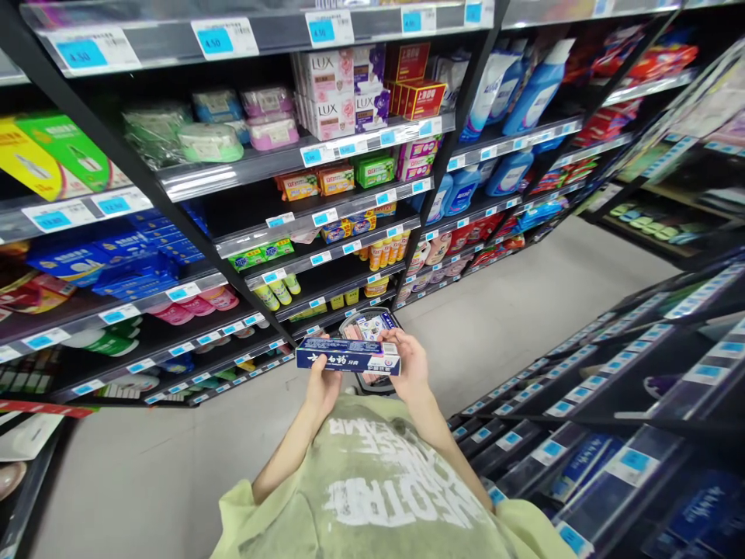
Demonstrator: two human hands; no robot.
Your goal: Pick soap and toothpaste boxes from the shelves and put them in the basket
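A long dark-blue toothpaste box (349, 359) with white lettering lies level across both of my hands, in front of my chest. Around its left part, my left hand (323, 380) is closed, with the thumb on the front face. My right hand (410, 362) grips the right end, fingers over the top edge and thumb near the barcode corner. Below and behind the box stands a dark basket (394, 317), partly hidden by the box and my hands. Several packaged goods (368, 324) lie in it.
Shelves with blue price tags run along the left, holding LUX soap boxes (330, 95), wrapped soap bars (336, 180) and blue detergent bottles (536, 92). A grey floor aisle (500, 310) leads to the far right. Dark shelving (582, 388) stands close on my right.
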